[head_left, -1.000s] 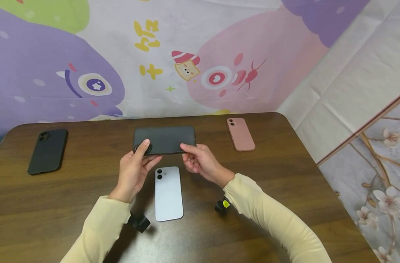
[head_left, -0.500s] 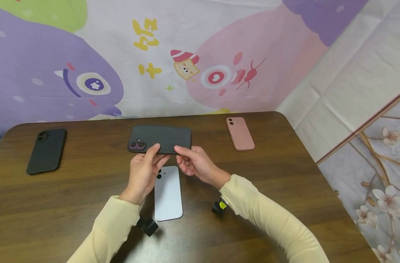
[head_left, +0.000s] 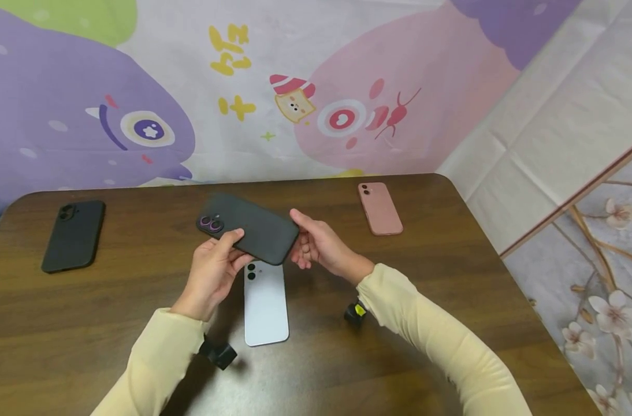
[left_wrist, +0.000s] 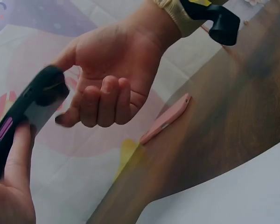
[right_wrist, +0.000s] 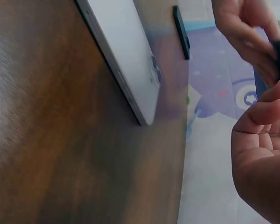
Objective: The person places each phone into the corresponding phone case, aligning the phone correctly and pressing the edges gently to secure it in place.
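Observation:
A smartphone in a black case [head_left: 264,231], with purple-ringed camera lenses, is held tilted above the table, its right end lower. My left hand [head_left: 209,271] grips its near long edge, thumb on the back and fingers underneath. In the left wrist view a purple side button shows on the cased phone [left_wrist: 23,109]. My right hand [head_left: 323,245] is at the phone's right end, thumb extended by the corner and the other fingers loosely bent. Below the held phone lies a white smartphone [head_left: 266,306], back up, its top edge partly covered in the head view.
A black phone case or cased phone [head_left: 74,236] lies at the left of the wooden table [head_left: 113,306]. A pink smartphone [head_left: 380,209] lies at the back right. A printed cloth [head_left: 233,150] hangs behind the table's far edge.
The black phone has turned from level to slanting, right end toward me. My right thumb has come off its back to the corner. My left hand went right, then back left.

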Demonstrator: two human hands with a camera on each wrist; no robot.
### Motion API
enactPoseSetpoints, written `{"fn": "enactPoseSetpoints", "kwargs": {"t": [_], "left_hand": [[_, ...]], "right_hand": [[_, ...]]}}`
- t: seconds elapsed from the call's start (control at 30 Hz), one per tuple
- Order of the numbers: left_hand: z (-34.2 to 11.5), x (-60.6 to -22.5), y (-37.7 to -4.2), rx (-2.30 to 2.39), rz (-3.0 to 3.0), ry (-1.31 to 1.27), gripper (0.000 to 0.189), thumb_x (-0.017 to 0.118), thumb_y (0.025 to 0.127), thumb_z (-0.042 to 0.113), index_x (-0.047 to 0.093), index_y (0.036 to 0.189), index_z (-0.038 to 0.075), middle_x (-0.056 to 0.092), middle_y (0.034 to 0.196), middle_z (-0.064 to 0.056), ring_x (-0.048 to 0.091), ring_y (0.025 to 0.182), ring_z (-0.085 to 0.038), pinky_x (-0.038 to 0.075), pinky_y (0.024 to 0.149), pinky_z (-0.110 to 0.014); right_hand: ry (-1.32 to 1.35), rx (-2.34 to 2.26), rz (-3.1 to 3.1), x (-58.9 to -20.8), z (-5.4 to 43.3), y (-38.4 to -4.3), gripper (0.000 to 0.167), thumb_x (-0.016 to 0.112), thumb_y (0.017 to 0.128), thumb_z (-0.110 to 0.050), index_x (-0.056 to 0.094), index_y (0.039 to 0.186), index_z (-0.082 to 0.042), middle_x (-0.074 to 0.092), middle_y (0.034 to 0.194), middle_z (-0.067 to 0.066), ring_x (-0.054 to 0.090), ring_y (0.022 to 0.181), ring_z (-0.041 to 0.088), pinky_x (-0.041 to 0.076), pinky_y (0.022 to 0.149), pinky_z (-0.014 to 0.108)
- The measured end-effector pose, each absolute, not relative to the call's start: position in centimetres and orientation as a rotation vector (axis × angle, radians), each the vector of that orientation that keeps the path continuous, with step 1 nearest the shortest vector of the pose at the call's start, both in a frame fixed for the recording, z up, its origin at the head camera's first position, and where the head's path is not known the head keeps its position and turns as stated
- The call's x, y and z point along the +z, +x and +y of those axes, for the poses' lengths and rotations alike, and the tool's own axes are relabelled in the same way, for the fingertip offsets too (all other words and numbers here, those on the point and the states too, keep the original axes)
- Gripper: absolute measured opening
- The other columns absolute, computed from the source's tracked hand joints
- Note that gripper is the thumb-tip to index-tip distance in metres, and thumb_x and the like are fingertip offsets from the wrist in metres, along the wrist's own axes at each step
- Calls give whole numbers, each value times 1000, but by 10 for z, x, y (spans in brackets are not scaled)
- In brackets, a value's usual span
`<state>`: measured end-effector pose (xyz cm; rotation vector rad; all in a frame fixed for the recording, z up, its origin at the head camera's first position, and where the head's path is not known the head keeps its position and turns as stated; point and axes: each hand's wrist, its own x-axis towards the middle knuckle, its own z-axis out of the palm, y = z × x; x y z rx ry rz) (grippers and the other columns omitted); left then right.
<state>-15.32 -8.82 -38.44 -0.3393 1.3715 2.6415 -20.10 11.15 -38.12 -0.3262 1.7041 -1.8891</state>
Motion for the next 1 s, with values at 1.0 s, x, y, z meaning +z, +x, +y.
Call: {"fn": "enactPoseSetpoints", "kwargs": {"t": [1.0], "left_hand": [[-71, -383, -144, 2240, 1670, -76, 19, 46, 89, 8, 64, 86, 7, 70, 70, 7, 66, 66, -4, 55, 65, -20]], "right_hand": [[-259, -1881, 1803, -370, 96, -216, 32, 52, 92, -22, 60, 62, -13, 45, 41, -8, 32, 30, 5, 29, 31, 19]]}}
